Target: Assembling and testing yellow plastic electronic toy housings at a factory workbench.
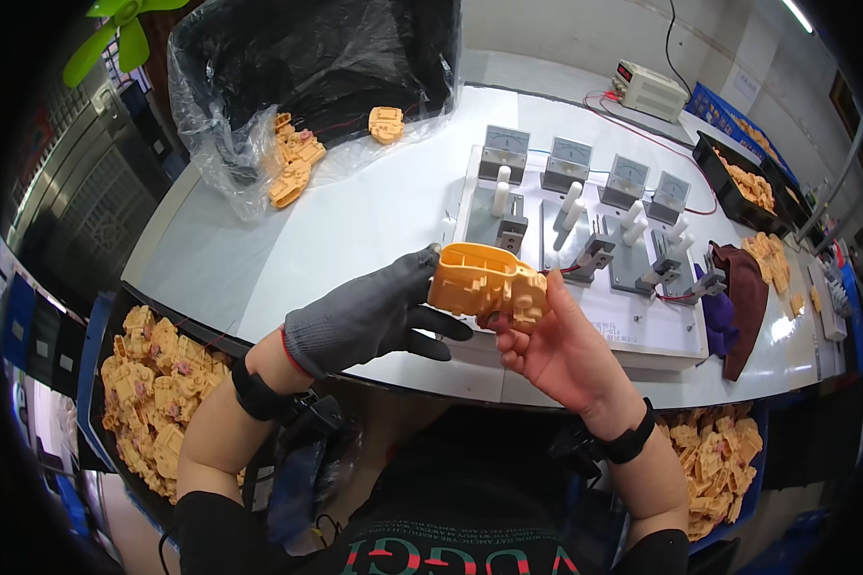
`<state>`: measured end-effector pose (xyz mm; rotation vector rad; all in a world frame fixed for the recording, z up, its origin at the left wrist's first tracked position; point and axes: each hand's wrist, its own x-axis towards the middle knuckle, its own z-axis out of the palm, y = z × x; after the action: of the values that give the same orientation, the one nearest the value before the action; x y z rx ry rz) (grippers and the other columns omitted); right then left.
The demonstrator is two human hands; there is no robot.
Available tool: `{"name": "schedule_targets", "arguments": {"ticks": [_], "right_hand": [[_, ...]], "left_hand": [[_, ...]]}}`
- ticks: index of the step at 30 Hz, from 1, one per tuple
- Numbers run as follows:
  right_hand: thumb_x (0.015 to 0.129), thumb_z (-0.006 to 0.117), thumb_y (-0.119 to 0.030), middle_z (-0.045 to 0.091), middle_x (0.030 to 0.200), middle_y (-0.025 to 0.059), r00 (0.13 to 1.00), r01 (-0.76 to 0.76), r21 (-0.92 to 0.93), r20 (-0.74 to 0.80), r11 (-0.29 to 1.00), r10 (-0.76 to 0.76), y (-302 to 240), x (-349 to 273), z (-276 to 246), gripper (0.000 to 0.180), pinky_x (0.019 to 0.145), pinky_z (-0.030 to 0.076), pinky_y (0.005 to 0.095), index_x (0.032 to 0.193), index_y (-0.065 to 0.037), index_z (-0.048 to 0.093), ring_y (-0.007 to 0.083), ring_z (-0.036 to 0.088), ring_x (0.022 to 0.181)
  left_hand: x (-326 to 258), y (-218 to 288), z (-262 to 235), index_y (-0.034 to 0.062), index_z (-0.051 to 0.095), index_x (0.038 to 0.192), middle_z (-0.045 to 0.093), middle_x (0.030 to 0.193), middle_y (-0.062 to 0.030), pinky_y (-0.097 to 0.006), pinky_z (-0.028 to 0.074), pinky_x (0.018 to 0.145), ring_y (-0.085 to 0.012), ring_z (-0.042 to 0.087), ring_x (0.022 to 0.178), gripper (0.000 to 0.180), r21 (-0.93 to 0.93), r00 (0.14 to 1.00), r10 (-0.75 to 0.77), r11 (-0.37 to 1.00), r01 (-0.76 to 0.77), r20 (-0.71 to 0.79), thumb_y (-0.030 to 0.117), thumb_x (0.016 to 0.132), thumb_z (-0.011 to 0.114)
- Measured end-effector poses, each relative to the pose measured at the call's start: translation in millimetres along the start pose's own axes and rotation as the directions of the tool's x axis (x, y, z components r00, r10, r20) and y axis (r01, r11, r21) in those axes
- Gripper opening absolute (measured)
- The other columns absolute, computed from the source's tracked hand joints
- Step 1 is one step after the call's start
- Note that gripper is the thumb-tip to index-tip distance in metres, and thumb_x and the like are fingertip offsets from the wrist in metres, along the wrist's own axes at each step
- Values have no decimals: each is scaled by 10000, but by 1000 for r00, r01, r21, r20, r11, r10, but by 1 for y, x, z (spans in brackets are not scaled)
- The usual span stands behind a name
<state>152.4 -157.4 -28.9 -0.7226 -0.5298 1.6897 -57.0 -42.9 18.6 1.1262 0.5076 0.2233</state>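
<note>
A yellow-orange moulded plastic housing [479, 282] with ribs and an open slot along its top is held up in front of the white test board [594, 331]. My left hand [374, 311], in a grey knit glove, pinches its left end near the top corner, the lower fingers sticking out below it. My bare right hand [571, 347] grips the right end between thumb and fingers. Just beyond the housing, a grey clamp fixture [511, 230] with a white handle stands on the board. A panel meter [505, 151] sits behind it.
Black-lined tub [316, 57] at the far left, loose housings [295, 161] at its mouth. Bins of housings [153, 393] flank me; another black bin [743, 182] stands far right. A power supply [650, 91] is at the back; a brown cloth [741, 307] lies right of the board.
</note>
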Motion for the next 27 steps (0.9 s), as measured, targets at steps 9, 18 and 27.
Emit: {"name": "schedule_targets", "arguments": {"ticks": [9, 18, 27], "right_hand": [[950, 298, -664, 609, 895, 70, 984, -180, 58, 25, 982, 179, 7, 1, 9, 682, 651, 495, 275, 1261, -86, 486, 163, 591, 712], [927, 277, -706, 602, 874, 83, 979, -202, 43, 22, 978, 202, 9, 3, 8, 731, 625, 482, 274, 1202, -74, 520, 166, 577, 692], [926, 281, -709, 590, 851, 78, 975, -219, 51, -9, 974, 220, 9, 5, 10, 715, 619, 464, 276, 1184, -90, 529, 159, 546, 665]], "left_hand": [[0, -6, -9, 52, 371, 1405, 544, 1270, -132, -342, 567, 764, -229, 619, 1051, 544, 131, 996, 43, 991, -33, -75, 431, 1015, 359], [-2, -6, -6, 49, 394, 1397, 568, 1231, -128, -342, 572, 739, -215, 627, 1032, 580, 3, 994, -14, 1000, 14, -105, 471, 999, 378], [-2, -9, -14, 46, 380, 1398, 568, 1222, -138, -326, 571, 744, -215, 628, 1040, 571, 8, 999, -13, 1000, 13, -48, 457, 1002, 388]]}}
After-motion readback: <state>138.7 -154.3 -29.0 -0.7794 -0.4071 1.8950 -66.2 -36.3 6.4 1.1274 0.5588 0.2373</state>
